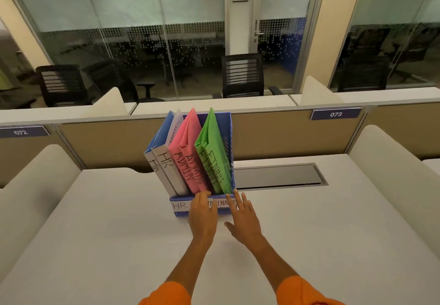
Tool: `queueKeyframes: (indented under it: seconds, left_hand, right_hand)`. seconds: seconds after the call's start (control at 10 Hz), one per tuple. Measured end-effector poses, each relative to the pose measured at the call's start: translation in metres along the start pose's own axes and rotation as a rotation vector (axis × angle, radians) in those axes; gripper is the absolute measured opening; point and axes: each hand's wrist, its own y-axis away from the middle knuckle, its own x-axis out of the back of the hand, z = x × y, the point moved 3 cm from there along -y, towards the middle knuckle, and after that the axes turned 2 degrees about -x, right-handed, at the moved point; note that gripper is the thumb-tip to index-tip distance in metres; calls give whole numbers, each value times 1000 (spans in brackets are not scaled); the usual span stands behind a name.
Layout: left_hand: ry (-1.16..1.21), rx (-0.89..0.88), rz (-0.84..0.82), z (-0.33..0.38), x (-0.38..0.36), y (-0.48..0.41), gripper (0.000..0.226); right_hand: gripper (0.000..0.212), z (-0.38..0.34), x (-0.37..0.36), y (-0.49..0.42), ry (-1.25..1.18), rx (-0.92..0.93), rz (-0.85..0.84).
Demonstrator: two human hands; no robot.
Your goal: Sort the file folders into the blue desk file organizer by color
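Our blue organizer (226,123) stands on the counter (119,233), holding blue (158,135), pink (188,135) and green folders (212,135) grouped by color. Our left hand (203,214) rests flat on its labeled front, grip apart. Our right hand (242,219) hovers beside it, fingers spread, holding nothing.

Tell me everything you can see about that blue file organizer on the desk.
The blue file organizer looks like perforated plastic and stands upright on the white desk against the partition. Its front lip carries white labels, HR readable at left. It holds two HR, two pink ADMIN and two green FINANCE folders, all leaning left. The left hand rests on the lip; the right hand touches its corner.
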Motion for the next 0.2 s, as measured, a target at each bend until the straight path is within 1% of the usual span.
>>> queueKeyframes:
  seconds: [0.1, 0.2]
  left_hand:
    - [-142, -41, -39, -16, 15, 11, 42]
    - [-356, -113, -68, -45, 29, 30, 57]
  right_hand:
    - [88, -7, 3, 11, 7, -16, 10]
    - [86, -17, -3, 32, -1, -40, 37]
